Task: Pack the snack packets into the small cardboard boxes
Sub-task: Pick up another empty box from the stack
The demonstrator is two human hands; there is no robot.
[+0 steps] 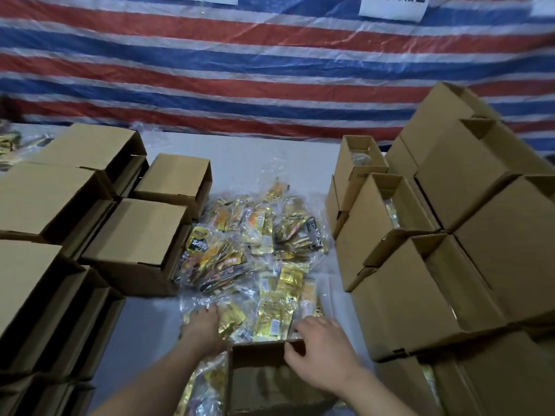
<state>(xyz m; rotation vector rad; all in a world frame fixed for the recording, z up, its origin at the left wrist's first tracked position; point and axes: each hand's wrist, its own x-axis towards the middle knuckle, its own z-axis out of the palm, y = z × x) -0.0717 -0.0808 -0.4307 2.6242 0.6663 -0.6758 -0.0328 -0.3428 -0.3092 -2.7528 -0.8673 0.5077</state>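
Note:
A heap of gold and orange snack packets [255,244] in clear plastic lies on the white table in the middle. Just in front of me stands an open small cardboard box [258,382] with a few packets dimly visible inside. My left hand [204,328] is at the near left edge of the heap, its fingers curled down around gold packets [231,318]. My right hand [324,354] is at the box's far right corner, thumb inside and fingers over the far wall, gripping the rim.
Closed and stacked cardboard boxes [141,235] fill the left side. Open boxes [387,205] holding packets, with taller stacks behind them, stand at the right. More packets [204,388] lie left of the near box. A striped tarp [270,70] hangs behind the table.

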